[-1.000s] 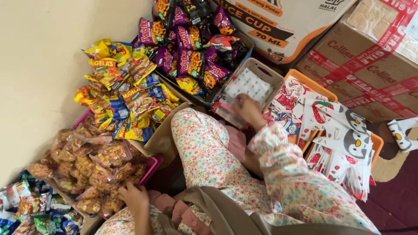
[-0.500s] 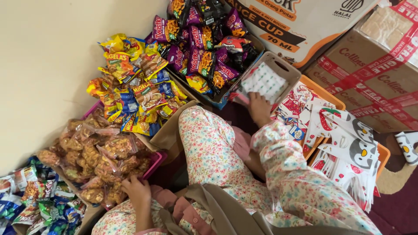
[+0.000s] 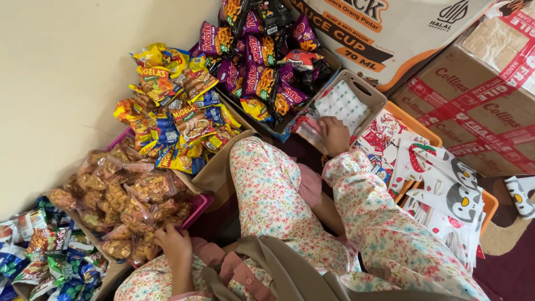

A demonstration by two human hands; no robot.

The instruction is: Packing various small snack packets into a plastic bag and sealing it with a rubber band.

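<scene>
Cardboard boxes, the biggest things in view, stand stacked at upper right, one sealed with red-and-white tape. Below them an orange tray holds a fan of printed paper bags with penguin and strawberry pictures. Along the pale wall at left sit four heaps of packaged snacks: purple packets in a dark crate at top, yellow and blue packets just below, clear bags of brown fried snacks in a pink basket, and green and blue packets at the lower left corner. The person, seated on the floor in floral sleeves and trousers, reaches both ways. A small grey basket, lined with a white dotted cloth, sits between the purple packets and the orange tray. The right hand rests at that basket's near edge, fingers curled around a small clear plastic packet with a reddish end, held just beside the basket. The left hand lies at the near edge of the pink basket, fingers bent and touching the clear snack bags; whether they pinch one cannot be told.
</scene>
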